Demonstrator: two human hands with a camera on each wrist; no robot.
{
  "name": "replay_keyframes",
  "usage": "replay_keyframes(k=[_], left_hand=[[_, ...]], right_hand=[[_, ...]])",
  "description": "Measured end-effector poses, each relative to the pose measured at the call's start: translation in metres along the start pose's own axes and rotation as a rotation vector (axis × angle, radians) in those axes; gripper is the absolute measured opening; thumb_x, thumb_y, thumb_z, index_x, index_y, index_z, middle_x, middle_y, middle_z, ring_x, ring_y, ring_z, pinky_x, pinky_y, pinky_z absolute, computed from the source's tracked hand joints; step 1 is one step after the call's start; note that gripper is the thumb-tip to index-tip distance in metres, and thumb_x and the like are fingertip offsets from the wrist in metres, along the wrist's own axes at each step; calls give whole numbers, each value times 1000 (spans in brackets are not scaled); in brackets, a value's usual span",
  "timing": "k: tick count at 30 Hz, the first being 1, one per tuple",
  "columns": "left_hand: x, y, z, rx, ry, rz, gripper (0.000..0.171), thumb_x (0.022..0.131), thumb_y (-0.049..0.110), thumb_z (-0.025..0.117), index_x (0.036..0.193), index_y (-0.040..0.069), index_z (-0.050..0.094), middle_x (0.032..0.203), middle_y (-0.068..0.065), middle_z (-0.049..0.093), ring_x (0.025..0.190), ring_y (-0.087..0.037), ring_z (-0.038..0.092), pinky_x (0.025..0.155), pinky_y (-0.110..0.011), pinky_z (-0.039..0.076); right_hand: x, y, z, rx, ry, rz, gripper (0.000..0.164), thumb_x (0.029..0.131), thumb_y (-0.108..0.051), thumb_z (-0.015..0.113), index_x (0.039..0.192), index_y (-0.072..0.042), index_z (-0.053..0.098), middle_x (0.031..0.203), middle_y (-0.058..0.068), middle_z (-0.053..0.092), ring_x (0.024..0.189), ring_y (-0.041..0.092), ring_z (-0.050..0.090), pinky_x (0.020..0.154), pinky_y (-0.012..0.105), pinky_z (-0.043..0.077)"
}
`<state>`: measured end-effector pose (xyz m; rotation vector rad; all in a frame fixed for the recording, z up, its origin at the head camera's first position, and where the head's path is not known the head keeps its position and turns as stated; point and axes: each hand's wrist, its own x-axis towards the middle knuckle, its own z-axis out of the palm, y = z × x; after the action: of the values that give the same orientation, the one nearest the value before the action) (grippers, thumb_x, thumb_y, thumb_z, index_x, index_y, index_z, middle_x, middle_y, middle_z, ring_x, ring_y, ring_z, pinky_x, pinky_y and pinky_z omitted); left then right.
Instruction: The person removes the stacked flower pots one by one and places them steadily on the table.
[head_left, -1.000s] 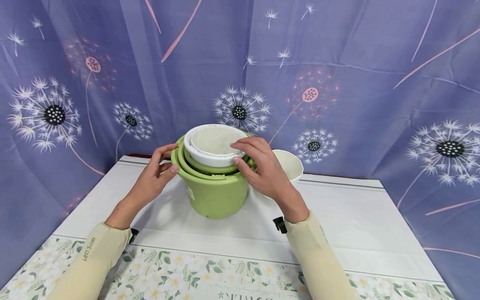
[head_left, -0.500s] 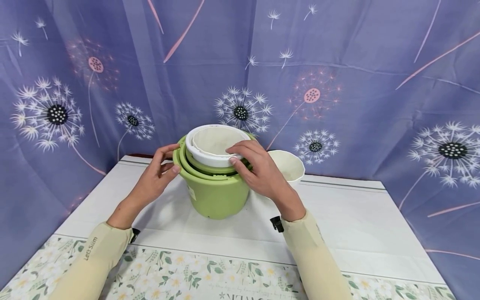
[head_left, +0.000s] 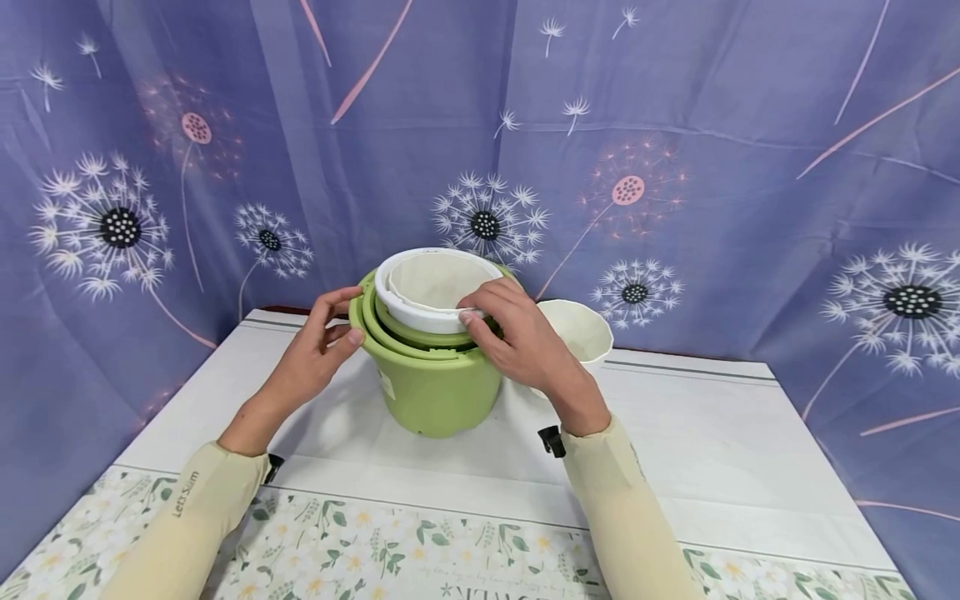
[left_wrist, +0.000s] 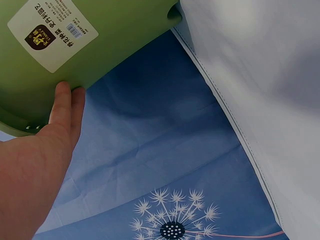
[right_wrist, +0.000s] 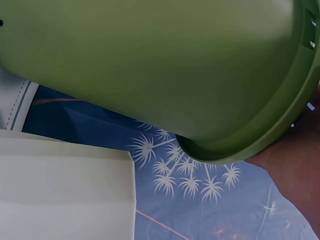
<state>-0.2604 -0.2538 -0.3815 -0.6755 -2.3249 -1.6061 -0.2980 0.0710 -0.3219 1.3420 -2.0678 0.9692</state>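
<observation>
A large green flower pot (head_left: 442, 400) stands upright on the table with smaller green pots nested inside it. On top of the stack sits a white pot (head_left: 422, 319), and a cream pot (head_left: 435, 279) is nested in that. My left hand (head_left: 307, 354) grips the big pot's rim at the left, thumb in front; the left wrist view shows fingers against its wall, below a paper label (left_wrist: 52, 35). With the thumb outside and fingertips over the inner edge, my right hand (head_left: 528, 346) pinches the white pot's rim at the right. The right wrist view hides those fingertips behind the green wall.
Another cream pot (head_left: 577, 325) with a faceted rim stands right behind my right hand. A white cloth (head_left: 690, 450) with a floral front band (head_left: 315, 550) covers the table. Purple dandelion curtains (head_left: 675, 67) close off the back and sides.
My right hand has shifted slightly left and its fingers have closed more on the white pot's rim. The left hand keeps its place on the green rim; the view has drifted slightly.
</observation>
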Motion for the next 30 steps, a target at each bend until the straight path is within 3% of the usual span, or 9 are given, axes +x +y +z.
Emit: replay_keyframes(k=[17,23,30], left_hand=[[0,0,-1,-8,-4,-15,57,112,13,52,165,18,30,144,-17,44,133,-44,56,99,-16,53],[0,0,0,-8,-1,-9,57,112,13,52,165,18,30,144,-17,45,133,-45,56,99,-16,53],[0,1,0,-9,-3,-20,57,113,13,52,165,18,30,144,-17,44,134,-45,56,99,-16,53]], right_hand=[[6,-1,2,-59,-14,8,23,105,-16,55,93,-8,73,93,3,71,97,23,60,96,42,46],[6,-1,2,-74,-9,1,23,105,-16,54,91,-8,70,90,2,68,96,24,58,102,46,42],[4,0,2,-77,-10,4,21,107,-16,55,94,-9,71,93,2,68,99,23,59,119,66,30]])
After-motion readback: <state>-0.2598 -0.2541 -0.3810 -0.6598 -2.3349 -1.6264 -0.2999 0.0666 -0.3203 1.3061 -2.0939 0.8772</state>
